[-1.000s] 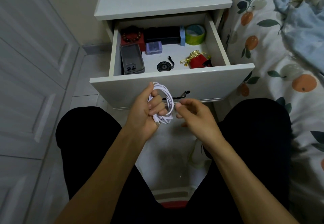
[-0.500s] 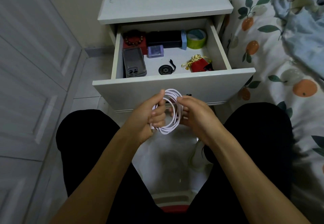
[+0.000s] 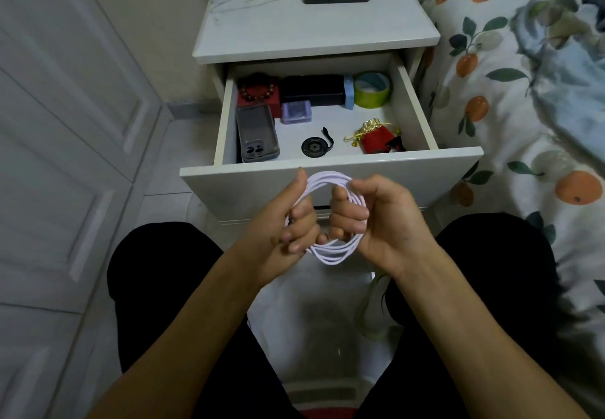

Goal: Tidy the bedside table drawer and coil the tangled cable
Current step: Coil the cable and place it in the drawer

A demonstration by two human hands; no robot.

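Keeping the white cable (image 3: 330, 251) loops even at frame centre — left hand (image 3: 288, 228) and right hand (image 3: 376, 218) both pinching it — seems best before lowering it into the drawer (image 3: 330, 186).

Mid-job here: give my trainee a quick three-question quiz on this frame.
1. True or false: the white cable lies inside the drawer.
2. Which item sits in the drawer's near right corner? A) red pouch B) green tape roll C) clear phone case
3. Fill in: the coil is held by ____ hands.

Key: 1 false, it is held in front of the drawer by the left hand and right hand. 2 A. 3 both.
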